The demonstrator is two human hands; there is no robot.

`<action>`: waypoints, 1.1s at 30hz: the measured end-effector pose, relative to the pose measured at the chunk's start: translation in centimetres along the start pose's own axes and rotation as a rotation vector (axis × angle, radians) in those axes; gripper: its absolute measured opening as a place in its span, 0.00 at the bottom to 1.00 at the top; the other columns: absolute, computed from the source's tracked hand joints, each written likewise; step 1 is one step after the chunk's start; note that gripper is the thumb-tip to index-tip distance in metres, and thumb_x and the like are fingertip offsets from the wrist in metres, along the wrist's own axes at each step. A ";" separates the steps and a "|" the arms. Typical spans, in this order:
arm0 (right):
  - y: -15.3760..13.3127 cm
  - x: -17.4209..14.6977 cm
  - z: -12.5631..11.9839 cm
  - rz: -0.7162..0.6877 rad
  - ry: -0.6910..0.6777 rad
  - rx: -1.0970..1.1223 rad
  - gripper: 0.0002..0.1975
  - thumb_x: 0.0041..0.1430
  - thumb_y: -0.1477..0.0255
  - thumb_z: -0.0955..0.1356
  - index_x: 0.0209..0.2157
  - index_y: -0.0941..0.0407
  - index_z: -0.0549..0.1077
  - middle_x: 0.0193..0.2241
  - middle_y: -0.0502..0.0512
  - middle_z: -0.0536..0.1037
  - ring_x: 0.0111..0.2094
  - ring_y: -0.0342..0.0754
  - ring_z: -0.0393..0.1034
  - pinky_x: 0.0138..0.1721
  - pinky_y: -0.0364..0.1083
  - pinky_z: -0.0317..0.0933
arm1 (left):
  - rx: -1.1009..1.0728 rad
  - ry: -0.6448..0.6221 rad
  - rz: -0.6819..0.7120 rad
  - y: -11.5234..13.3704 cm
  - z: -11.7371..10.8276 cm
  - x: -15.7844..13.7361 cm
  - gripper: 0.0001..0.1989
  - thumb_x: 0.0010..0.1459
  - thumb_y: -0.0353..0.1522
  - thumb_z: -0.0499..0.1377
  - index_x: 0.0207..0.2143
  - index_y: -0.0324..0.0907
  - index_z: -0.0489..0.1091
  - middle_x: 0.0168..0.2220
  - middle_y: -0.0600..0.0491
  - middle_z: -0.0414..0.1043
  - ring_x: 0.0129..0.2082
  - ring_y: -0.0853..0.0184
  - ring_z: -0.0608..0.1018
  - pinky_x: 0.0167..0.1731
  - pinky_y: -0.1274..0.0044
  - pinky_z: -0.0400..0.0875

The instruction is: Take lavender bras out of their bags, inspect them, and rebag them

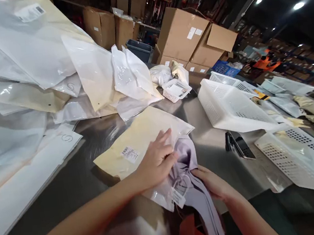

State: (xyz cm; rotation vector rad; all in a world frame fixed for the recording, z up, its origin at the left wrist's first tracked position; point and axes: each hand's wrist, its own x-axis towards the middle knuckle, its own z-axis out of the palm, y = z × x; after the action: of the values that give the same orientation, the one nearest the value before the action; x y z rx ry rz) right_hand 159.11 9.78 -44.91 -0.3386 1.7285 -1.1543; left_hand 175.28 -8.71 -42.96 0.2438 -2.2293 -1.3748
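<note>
Pressing down on a cream plastic garment bag [137, 143], the left hand [155, 160] lies mostly flat, fingers spread on the bag and thumb curled against the lilac garment [191, 182] at the bag's mouth; this appears to pin the bag to the bench [75, 179] so it cannot slide; the right hand [212, 181] is closed around the lilac fabric just beside the left, pinching it where it leaves the bag; part of the garment sits at the bag's opening and the rest hangs over the near edge of the bench; a white tag [178, 197] dangles from it between the hands; a barcode label [129, 154] faces up on the bag. Left of the bag, a heap of bagged garments [22, 74], overlapping; right of it, white perforated baskets [231, 107] lying tipped, and a dark handheld device [238, 145] on the bench between bag and baskets; behind, cardboard boxes [183, 36] stacked by shelving.
</note>
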 end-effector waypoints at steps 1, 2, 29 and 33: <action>-0.2 0.3 0.1 0.025 -0.001 -0.016 0.19 0.46 0.60 0.75 0.38 0.56 0.78 0.32 0.54 0.82 0.37 0.52 0.77 0.44 0.49 0.69 | 0.041 -0.052 0.009 0.4 0.0 -0.2 0.17 0.67 0.34 0.51 0.24 0.41 0.65 0.70 0.47 0.48 0.70 0.52 0.46 0.64 0.47 0.48; -0.5 0.7 0.2 0.044 -0.005 -0.040 0.19 0.48 0.61 0.75 0.41 0.55 0.78 0.33 0.54 0.82 0.38 0.51 0.77 0.44 0.48 0.70 | 0.094 -0.116 0.026 0.8 0.1 -0.5 0.16 0.66 0.33 0.51 0.25 0.40 0.66 0.70 0.48 0.48 0.70 0.50 0.45 0.63 0.44 0.45; -1.1 2.5 3.8 0.025 0.117 0.274 0.16 0.52 0.62 0.71 0.41 0.55 0.76 0.36 0.57 0.82 0.39 0.55 0.78 0.40 0.51 0.73 | 0.195 -0.418 -0.070 1.5 -3.1 -0.2 0.14 0.58 0.26 0.52 0.19 0.40 0.58 0.67 0.56 0.54 0.70 0.46 0.48 0.60 0.38 0.44; -1.4 3.6 4.0 -0.164 -0.096 0.162 0.20 0.52 0.53 0.70 0.38 0.54 0.77 0.34 0.58 0.82 0.42 0.57 0.77 0.42 0.54 0.72 | 0.232 -0.541 -0.017 2.0 -1.4 -0.9 0.11 0.56 0.24 0.54 0.21 0.39 0.63 0.68 0.55 0.52 0.69 0.42 0.49 0.56 0.34 0.47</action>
State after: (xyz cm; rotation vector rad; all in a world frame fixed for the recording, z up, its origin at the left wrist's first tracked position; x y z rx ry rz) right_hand 160.38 4.43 -46.06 -0.4356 1.5354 -1.3656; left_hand 176.97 -8.50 -41.01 -0.0416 -2.8402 -1.3007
